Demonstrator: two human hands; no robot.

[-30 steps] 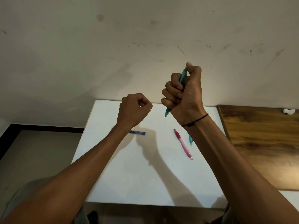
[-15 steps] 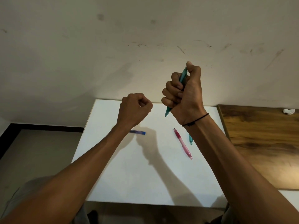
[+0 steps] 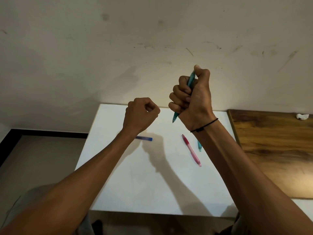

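My right hand is raised above the white table and grips a teal pen in a fist, tip pointing down, thumb on its top end. My left hand hovers to its left, curled into a fist with nothing seen in it. On the table lie a pink pen, a second teal pen partly hidden by my right forearm, and a blue pen partly hidden behind my left wrist.
A wooden tabletop adjoins the white table on the right, with a small white crumpled scrap at its far edge. A marked pale wall stands right behind. Floor lies to the left.
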